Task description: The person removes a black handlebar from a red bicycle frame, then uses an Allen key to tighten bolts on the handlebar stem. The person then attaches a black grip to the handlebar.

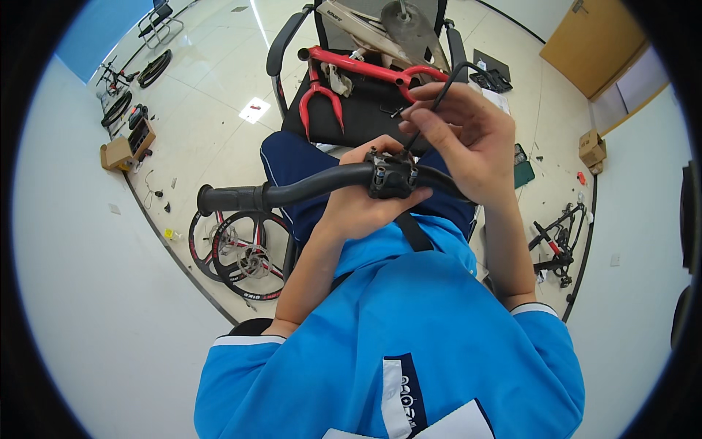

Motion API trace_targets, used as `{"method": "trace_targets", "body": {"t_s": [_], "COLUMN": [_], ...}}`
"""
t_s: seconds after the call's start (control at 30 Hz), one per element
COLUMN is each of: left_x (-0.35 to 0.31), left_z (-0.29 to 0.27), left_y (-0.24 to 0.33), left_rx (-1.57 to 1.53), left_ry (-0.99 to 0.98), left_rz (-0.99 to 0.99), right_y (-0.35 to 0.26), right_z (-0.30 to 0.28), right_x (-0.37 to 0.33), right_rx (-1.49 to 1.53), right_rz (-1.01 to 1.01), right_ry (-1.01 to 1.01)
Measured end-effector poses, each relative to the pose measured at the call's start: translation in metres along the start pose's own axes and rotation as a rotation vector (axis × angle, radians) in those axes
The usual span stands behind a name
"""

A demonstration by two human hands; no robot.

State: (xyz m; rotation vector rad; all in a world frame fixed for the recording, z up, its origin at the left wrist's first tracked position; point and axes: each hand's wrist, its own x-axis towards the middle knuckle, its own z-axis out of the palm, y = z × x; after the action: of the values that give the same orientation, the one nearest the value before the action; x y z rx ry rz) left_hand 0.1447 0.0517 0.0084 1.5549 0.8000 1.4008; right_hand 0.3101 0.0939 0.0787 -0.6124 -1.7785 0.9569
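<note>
My left hand [365, 201] grips a black bicycle handlebar [292, 192] at its centre, just under the black stem clamp [391, 175]. The bar's rubber grip end [219, 199] points left. My right hand [464, 135] is above the clamp and pinches a thin black hex key [431, 110] whose tip goes down into a bolt on the clamp. Both hands are over my lap, above my blue shirt and dark blue trousers.
A black office chair [281, 47] in front of me carries a red bicycle frame and fork [365, 69]. Two black wheels [238, 252] lie on the floor at my left. Cardboard boxes [128, 146], more bike parts [559, 245] and a wooden door [592, 40] stand around.
</note>
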Motion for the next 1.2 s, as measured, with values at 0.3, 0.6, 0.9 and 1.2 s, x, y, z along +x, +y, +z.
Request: {"method": "trace_targets", "body": {"t_s": [0.3,0.6,0.9,1.2], "left_x": [0.001,0.000,-0.002,-0.004], "left_z": [0.000,0.001,0.004,0.005], "left_y": [0.000,-0.002,-0.005,-0.002], "left_rx": [0.010,-0.002,-0.033,-0.047], "left_ry": [0.001,-0.014,0.027,0.028], "left_rz": [0.020,0.006,0.035,0.011], "right_y": [0.001,0.005,-0.001,0.003], "right_z": [-0.004,-0.008,0.012,0.016], "right_x": [0.000,0.002,0.012,0.008], "right_rx": [0.010,0.206,0.228,0.214], "right_rz": [-0.019,-0.019,-0.085,-0.027], "right_ry": [0.030,-0.059,-0.091,-0.096]}}
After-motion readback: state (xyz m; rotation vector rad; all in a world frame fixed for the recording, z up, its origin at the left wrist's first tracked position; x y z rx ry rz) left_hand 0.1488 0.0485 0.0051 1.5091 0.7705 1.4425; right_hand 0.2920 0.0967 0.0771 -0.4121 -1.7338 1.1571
